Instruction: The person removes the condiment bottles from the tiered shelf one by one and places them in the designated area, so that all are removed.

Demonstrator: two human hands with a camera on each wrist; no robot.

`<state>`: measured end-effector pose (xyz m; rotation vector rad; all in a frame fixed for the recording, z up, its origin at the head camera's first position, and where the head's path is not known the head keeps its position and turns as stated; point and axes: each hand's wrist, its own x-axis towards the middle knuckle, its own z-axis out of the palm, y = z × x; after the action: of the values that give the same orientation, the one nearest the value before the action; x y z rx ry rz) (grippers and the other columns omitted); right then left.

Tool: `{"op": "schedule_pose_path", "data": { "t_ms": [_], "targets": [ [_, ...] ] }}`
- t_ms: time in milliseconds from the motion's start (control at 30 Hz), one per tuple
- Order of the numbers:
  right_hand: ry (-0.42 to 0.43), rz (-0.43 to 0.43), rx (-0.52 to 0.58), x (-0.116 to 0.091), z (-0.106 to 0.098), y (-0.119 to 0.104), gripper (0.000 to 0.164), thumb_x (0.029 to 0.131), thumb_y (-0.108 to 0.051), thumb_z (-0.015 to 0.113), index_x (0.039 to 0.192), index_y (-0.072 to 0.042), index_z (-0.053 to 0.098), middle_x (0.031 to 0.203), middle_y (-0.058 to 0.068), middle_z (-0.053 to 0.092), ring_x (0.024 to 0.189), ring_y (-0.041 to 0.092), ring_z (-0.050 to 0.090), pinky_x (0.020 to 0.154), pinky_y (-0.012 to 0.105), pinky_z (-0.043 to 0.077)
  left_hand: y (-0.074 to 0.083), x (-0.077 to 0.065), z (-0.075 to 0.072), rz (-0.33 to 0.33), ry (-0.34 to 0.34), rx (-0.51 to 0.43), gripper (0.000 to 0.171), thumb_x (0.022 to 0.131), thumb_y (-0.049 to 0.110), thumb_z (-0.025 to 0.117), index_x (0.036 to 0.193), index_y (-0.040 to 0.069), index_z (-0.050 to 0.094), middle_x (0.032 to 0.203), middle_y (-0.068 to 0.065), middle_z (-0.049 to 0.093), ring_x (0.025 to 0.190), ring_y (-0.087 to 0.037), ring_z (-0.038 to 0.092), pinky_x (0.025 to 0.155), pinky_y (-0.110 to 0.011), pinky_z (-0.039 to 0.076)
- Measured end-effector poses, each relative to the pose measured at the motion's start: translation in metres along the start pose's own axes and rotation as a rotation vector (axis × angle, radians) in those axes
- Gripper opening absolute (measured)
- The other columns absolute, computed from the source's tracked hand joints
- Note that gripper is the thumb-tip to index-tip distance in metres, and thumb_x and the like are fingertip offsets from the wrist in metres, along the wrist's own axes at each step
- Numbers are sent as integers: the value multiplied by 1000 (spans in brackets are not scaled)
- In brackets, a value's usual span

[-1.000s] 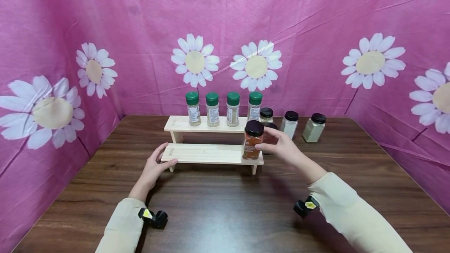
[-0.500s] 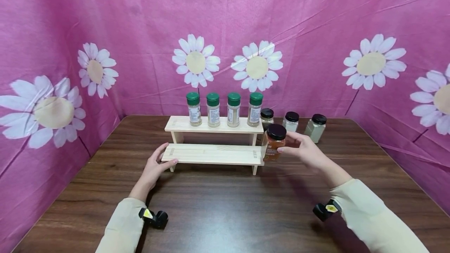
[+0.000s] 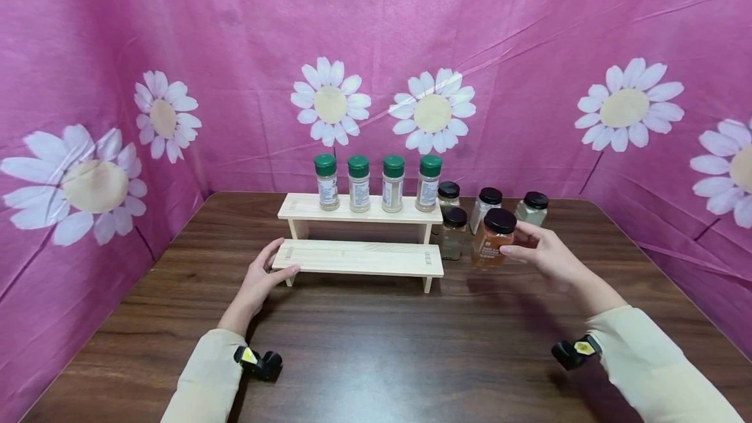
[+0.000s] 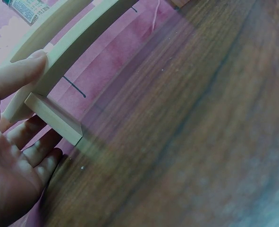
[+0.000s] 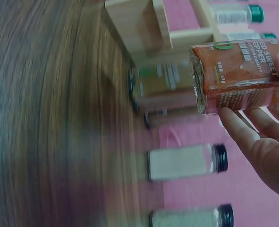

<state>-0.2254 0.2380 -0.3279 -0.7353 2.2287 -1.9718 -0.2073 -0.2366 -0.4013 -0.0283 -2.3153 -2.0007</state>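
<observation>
My right hand (image 3: 546, 256) grips a black-lidded spice jar (image 3: 495, 240) of red-orange powder labelled as sweet pepper. In the right wrist view the base of this jar (image 5: 238, 75) shows clear of the tabletop. My left hand (image 3: 256, 282) holds the left end of the two-tier wooden rack (image 3: 358, 258), thumb on the lower shelf. The left wrist view shows fingers (image 4: 40, 146) beside the rack's leg (image 4: 56, 120). Several green-capped spice bottles (image 3: 393, 185) stand in a row on the upper shelf. The lower shelf is bare.
Right of the rack, another black-lidded jar (image 3: 453, 234) stands on the brown table (image 3: 364, 344), with one jar (image 3: 449, 193) behind it. Two pale-filled jars, one whitish (image 3: 486, 207) and one greenish (image 3: 532, 208), stand farther right. A pink flowered cloth (image 3: 376, 18) hangs behind.
My right hand has carried the red-orange jar from over the lower shelf's right end rightward, off the rack. The jar behind it has come into view. My left hand stays on the rack.
</observation>
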Motion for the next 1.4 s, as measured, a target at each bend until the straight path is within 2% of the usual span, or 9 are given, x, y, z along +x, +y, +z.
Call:
{"op": "schedule_pose_path", "data": {
  "t_ms": [233,600,700,767,833,900,1100,1300,1400],
  "targets": [
    [-12,22,80,0,-17,12,40,81,8,52,106,-24,55,95,-2,61,86,10,56,69,28,46,0,1,0,8,4,4,72,75,4,65,134,4,24,124,-21,42,93,-5,47,82,-20,32],
    [-4,65,107,8,-33,32,37,81,5,54,106,-22,53,96,-3,60,89,8,55,73,26,45,-2,2,1,-2,6,9,72,75,5,66,134,6,25,124,-20,42,93,-4,48,83,-20,32],
    [14,107,99,12,-35,36,39,81,4,55,116,-10,46,96,-5,60,89,7,55,74,25,44,-2,2,1,4,7,10,72,75,5,65,134,5,25,123,-20,42,93,-3,47,82,-19,32],
    [18,133,80,14,-37,38,49,81,3,56,125,1,35,96,-6,58,89,7,54,74,26,44,-2,2,0,6,6,12,72,75,5,65,134,5,25,124,-20,42,93,-4,47,81,-18,32],
    [15,156,68,17,-38,41,60,81,2,56,129,12,22,96,-8,57,90,6,53,75,26,44,-2,2,0,5,5,13,72,75,5,65,134,5,25,124,-20,42,94,-4,47,81,-18,32],
    [12,168,67,19,-39,43,66,81,2,56,128,18,13,96,-9,57,90,5,53,75,26,44,-2,1,0,2,4,14,72,75,6,65,134,6,24,125,-19,41,95,-4,46,82,-18,32],
    [19,209,126,24,-42,49,73,81,5,55,128,17,2,96,-8,55,89,5,53,78,28,42,0,0,0,5,1,7,72,76,5,65,135,6,24,125,-20,41,95,-4,46,82,-18,32],
    [35,245,72,26,-44,52,75,81,1,57,130,15,2,112,12,48,89,3,53,80,30,41,0,0,0,11,0,12,72,76,5,65,135,5,24,124,-20,42,94,-3,46,81,-18,32],
    [33,235,95,28,-44,56,74,80,3,57,129,16,3,108,6,52,88,4,53,79,30,41,0,0,0,15,0,9,72,75,5,65,135,5,24,124,-21,42,94,-3,46,81,-18,32]
  ]
}}
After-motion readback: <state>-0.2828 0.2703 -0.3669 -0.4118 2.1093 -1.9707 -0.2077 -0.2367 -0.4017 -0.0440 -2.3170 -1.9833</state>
